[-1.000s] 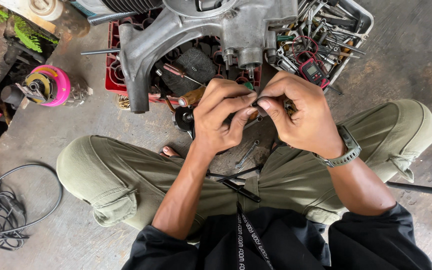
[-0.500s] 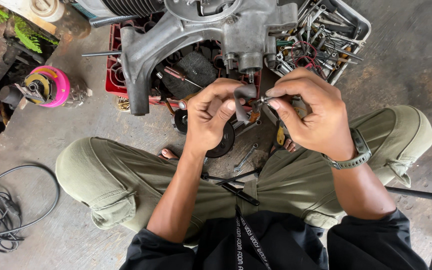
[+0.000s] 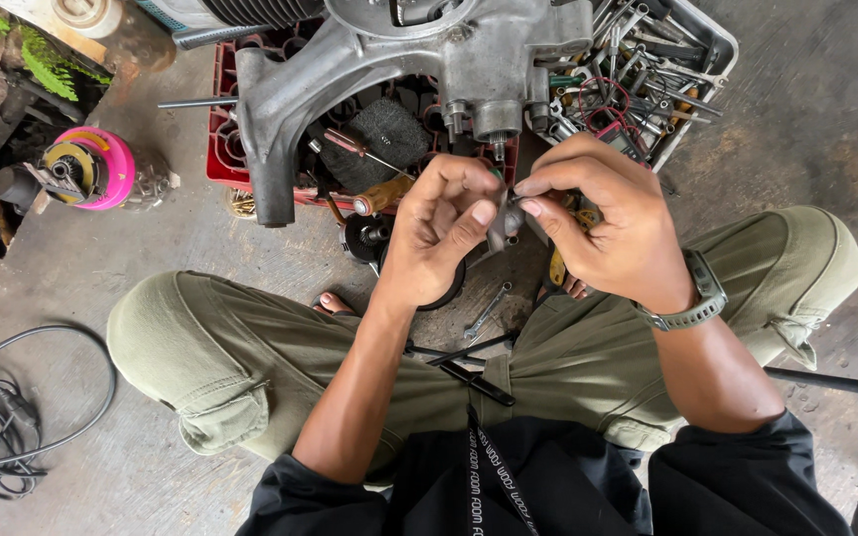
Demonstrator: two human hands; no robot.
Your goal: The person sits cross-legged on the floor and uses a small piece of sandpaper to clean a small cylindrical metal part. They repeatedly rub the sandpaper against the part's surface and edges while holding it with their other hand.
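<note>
Both hands [image 3: 439, 233] [image 3: 603, 223] have dropped lower, largely hiding a small grey part [image 3: 501, 223].

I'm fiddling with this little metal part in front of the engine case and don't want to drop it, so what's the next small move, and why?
Probably steady it first: keep the left hand pinching the small dark metal part while the right hand works at its top with the fingertips. Both hands hold it in the air above the floor, over the small wrench and other loose bits, so a dropped part could be hard to find.

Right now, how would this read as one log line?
left hand: pinching small metal part | right hand: pinching same part | engine case: ahead on red crate
</note>
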